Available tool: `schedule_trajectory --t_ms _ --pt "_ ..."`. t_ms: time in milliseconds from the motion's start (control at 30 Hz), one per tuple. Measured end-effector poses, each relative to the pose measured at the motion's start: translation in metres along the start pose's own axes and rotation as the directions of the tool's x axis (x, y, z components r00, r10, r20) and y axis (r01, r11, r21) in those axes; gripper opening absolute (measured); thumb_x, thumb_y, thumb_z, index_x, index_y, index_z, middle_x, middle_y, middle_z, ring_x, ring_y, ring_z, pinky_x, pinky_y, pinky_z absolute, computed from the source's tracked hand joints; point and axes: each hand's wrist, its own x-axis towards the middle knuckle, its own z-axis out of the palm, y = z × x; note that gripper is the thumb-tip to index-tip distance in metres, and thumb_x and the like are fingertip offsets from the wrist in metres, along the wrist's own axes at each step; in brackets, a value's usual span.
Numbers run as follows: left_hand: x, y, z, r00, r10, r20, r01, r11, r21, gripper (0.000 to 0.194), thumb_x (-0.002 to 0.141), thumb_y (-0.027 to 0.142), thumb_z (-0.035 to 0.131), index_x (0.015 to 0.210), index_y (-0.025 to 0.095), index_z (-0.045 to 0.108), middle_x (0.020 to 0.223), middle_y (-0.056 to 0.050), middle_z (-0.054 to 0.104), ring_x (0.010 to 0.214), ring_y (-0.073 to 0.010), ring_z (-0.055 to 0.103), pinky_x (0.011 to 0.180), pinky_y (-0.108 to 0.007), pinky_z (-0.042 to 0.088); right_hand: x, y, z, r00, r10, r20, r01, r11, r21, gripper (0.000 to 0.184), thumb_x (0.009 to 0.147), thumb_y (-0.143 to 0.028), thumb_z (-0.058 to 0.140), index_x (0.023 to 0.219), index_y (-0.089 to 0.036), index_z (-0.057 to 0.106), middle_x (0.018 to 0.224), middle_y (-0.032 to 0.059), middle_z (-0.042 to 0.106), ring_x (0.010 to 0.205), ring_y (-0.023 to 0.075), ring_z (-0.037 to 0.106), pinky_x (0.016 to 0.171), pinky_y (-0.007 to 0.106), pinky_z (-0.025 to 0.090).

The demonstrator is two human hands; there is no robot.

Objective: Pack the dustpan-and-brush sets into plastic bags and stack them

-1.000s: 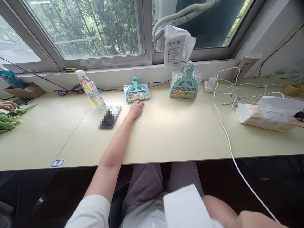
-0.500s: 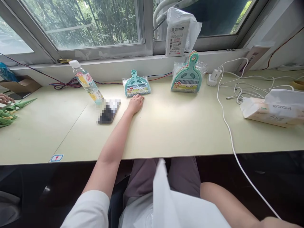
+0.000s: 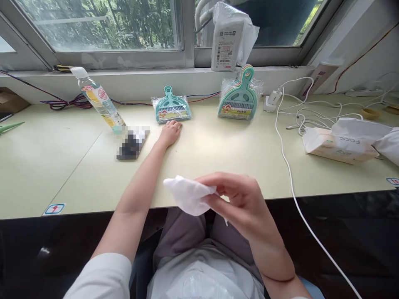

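Observation:
My left hand [image 3: 170,133] lies on the tabletop [image 3: 224,149], fingers resting flat at the front edge of a small packaged green dustpan-and-brush set [image 3: 172,107]. I cannot tell whether the fingertips touch its wrapper. Over the table's near edge, my right hand [image 3: 245,203] pinches a crumpled white tissue [image 3: 190,195] between thumb and fingers. Left of my left hand lies a pixelated, phone-like dark object [image 3: 129,145]. Just behind that, a clear bottle with a yellow label [image 3: 99,99] leans to the left.
A larger wrapped dustpan set [image 3: 238,101] stands near the sill, under a plastic-wrapped white package [image 3: 226,45]. To the right are a tissue pack [image 3: 339,143], a white charger [image 3: 272,99] and tangled white cables. One cable [image 3: 291,174] hangs over the table edge.
My right hand has risen into view from below with the white tissue, which earlier showed as a blurred white sheet over my lap. My left hand stays in place; the view has shifted.

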Motion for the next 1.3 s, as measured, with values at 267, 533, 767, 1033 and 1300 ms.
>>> schedule_trajectory --t_ms 267,533,767,1033,1300 --pt "0.000 0.000 -0.001 1.000 0.006 0.013 -0.006 1.000 0.011 0.040 0.090 0.019 0.036 0.124 0.021 0.057 0.127 -0.010 0.054 0.116 -0.0270 0.047 0.102 -0.042 0.037 0.019 0.012 -0.005 1.000 -0.006 0.003 0.006 0.999 0.048 0.021 0.088 -0.036 0.061 0.101 -0.024 0.071 0.091 0.0040 0.069 0.075 0.0148 0.062 0.060 0.025 0.050" --pt "0.000 0.000 0.000 1.000 -0.003 0.023 0.003 1.000 0.011 0.040 0.090 0.020 0.035 0.124 0.021 0.057 0.127 -0.010 0.055 0.116 -0.0275 0.047 0.101 -0.043 0.038 0.020 0.023 -0.012 0.984 -0.163 -0.069 0.161 0.986 -0.030 0.018 0.089 -0.027 0.057 0.085 -0.025 0.074 0.090 0.0054 0.071 0.083 0.0186 0.065 0.063 0.028 0.051" --pt "0.000 -0.001 0.000 1.000 0.000 0.020 -0.001 1.000 0.017 0.041 0.090 0.020 0.035 0.124 0.020 0.057 0.127 -0.010 0.055 0.116 -0.0271 0.047 0.101 -0.042 0.038 0.016 0.021 -0.016 0.965 -0.247 -0.087 0.231 0.959 -0.164 0.024 0.090 -0.022 0.051 0.080 -0.023 0.073 0.095 0.0071 0.068 0.089 0.0189 0.064 0.068 0.029 0.051" --pt "0.003 -0.007 0.007 1.000 0.017 0.002 -0.017 1.000 0.011 0.041 0.091 0.021 0.035 0.125 0.022 0.056 0.127 -0.010 0.054 0.117 -0.0273 0.046 0.101 -0.043 0.038 0.013 0.019 -0.018 0.993 -0.115 0.001 0.115 0.993 -0.015 0.013 0.081 -0.034 0.070 0.083 -0.021 0.069 0.099 0.0082 0.065 0.091 0.0193 0.063 0.072 0.029 0.053" --pt "0.005 -0.011 0.010 1.000 0.028 -0.005 -0.028 0.999 0.016 0.041 0.090 0.021 0.036 0.125 0.022 0.057 0.127 -0.010 0.055 0.116 -0.0268 0.047 0.101 -0.042 0.038 0.006 -0.007 0.001 0.999 -0.035 0.024 0.024 0.930 0.367 0.036 0.070 -0.041 0.080 0.084 -0.024 0.052 0.080 0.0016 0.063 0.063 0.0130 0.059 0.055 0.025 0.051"
